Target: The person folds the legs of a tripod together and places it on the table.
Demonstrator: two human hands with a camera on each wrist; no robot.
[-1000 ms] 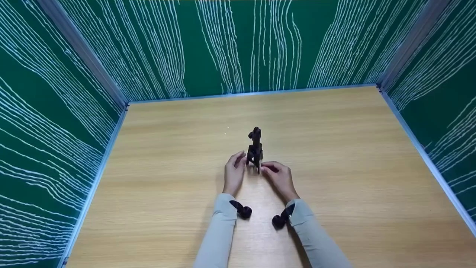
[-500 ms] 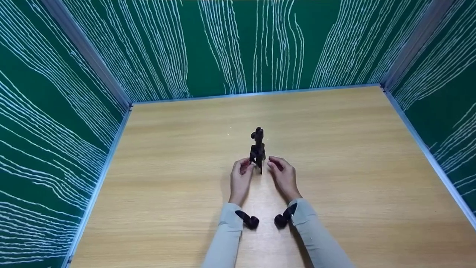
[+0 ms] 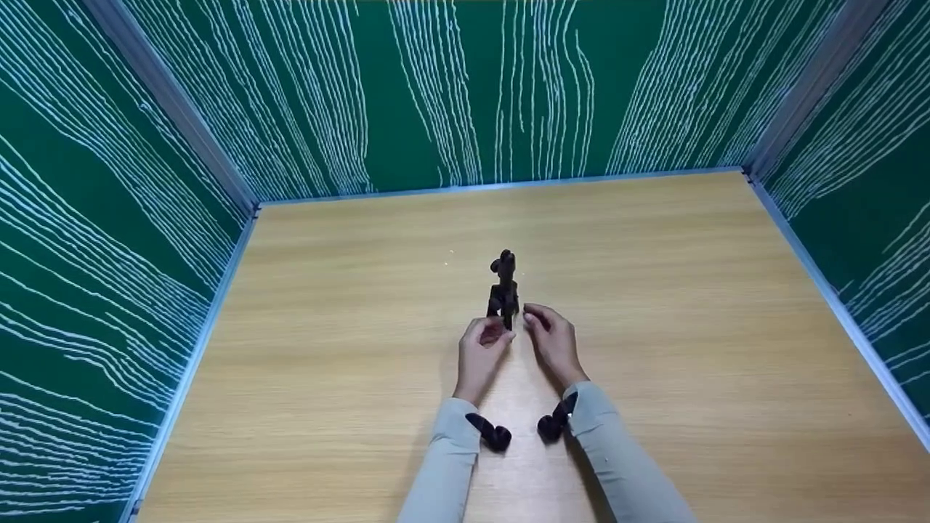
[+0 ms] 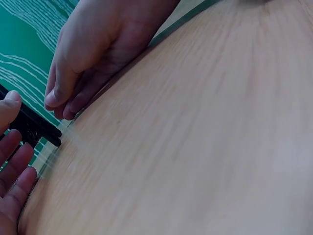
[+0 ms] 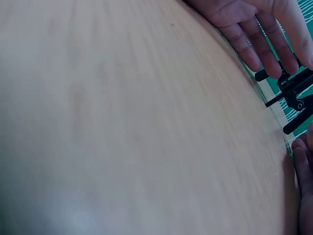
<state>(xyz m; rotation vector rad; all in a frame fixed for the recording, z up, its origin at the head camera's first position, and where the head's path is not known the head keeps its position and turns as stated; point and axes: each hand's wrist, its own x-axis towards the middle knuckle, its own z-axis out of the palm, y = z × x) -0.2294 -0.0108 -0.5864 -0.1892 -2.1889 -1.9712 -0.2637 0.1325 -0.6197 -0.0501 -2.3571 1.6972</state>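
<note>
A black mini tripod [image 3: 503, 290] with hinged legs and a knob near its top stands upright on the table. My left hand [image 3: 483, 356] pinches one of its near legs between thumb and forefinger; the other fingers spread loosely, as the right wrist view shows of the left hand [image 5: 259, 34]. Just right of the legs, my right hand [image 3: 556, 345] hovers with fingers loosely bent and a small gap to the tripod. In the left wrist view the right hand [image 4: 98, 54] holds nothing, while the tripod legs [image 4: 36, 122] lie partly behind the left fingers.
The wooden table [image 3: 349, 305] has tiny white specks beyond the tripod. Green panels [image 3: 399, 109] with white wavy lines and grey metal edging enclose its back and sides. Black camera mounts [image 3: 497, 437] sit on both wrists.
My right hand has let go of the near leg and drawn slightly right. My left hand has come closer and taken hold of a leg. The tripod stays in nearly the same place.
</note>
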